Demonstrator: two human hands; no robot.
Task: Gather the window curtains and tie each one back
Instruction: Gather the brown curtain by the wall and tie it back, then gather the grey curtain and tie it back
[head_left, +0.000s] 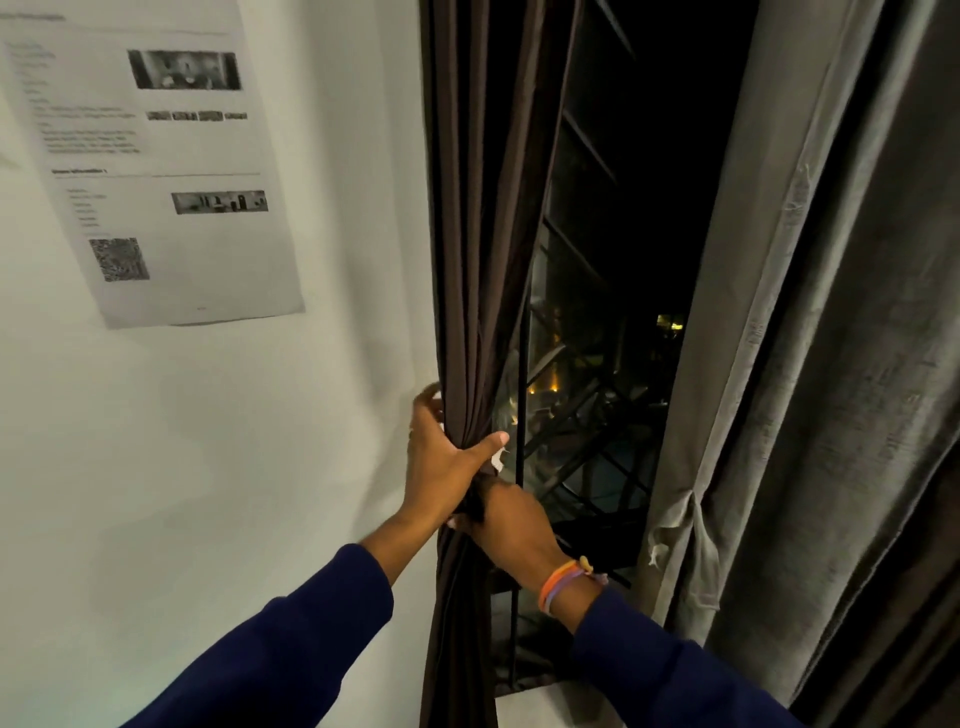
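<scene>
Dark brown cloth, the left curtain, hangs bunched into a narrow vertical column against the left edge of the window, its long axis running straight up and down. Around that column the left hand is wrapped, thumb across the front toward the glass and fingers curled behind on the wall side, squeezing the folds together. Directly below it and touching it, the right hand closes on the same bundle from the window side; how its fingers lie is hidden behind the cloth. The left hand sits higher on the curtain, so I judge the tie must go round at or just under this pinched waist. No tie-back can be made out. Across the window from the brown curtain hangs a grey curtain, cinched low. Beyond the brown curtain, a printed sheet sits on the white wall.
</scene>
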